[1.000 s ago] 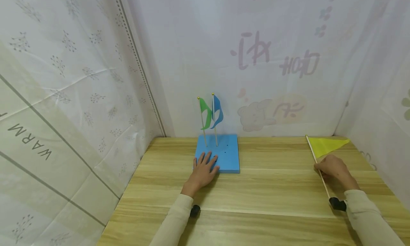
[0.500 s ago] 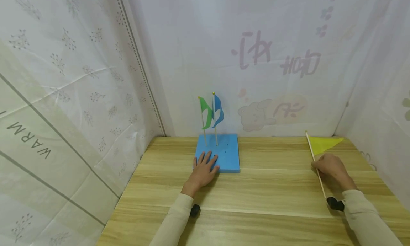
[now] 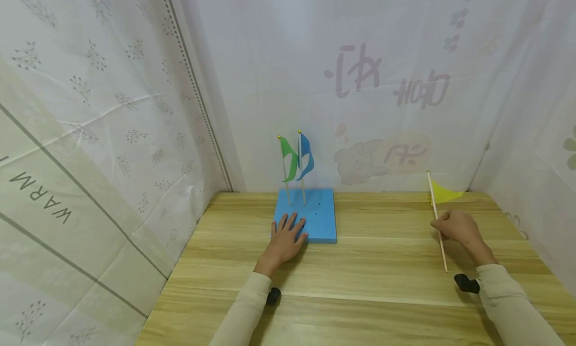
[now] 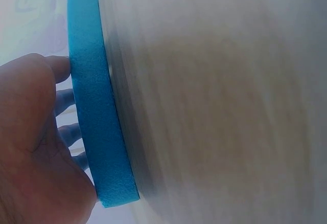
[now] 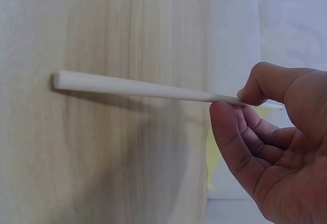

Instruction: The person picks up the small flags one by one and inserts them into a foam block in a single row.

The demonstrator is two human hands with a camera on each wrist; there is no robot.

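Observation:
My left hand [image 3: 286, 240] rests with spread, straight fingers on a blue foam board [image 3: 325, 226], at its front left corner. In the left wrist view the board's thick edge [image 4: 94, 101] shows beside the palm. A green flag [image 3: 289, 158] and a blue flag [image 3: 307, 156], each on a thin stick with a gold tip, stand upright near the board's back. Over the table's right side, my right hand [image 3: 460, 229] pinches the stick of a yellow triangular flag [image 3: 443, 193] between thumb and fingers. That stick [image 5: 133, 88] leans, its lower end close to the wood.
Small dark holes dot the right part of the blue board. The wooden table [image 3: 373, 271] reaches back to a printed curtain [image 3: 382, 111], with more curtain on the left [image 3: 103, 136] and right sides. A black wrist device [image 3: 466, 283] sits below the right cuff.
My right hand has moved slightly left with the yellow flag. The flag has been raised from lying near the table to a steeper tilt. My left hand has stayed put.

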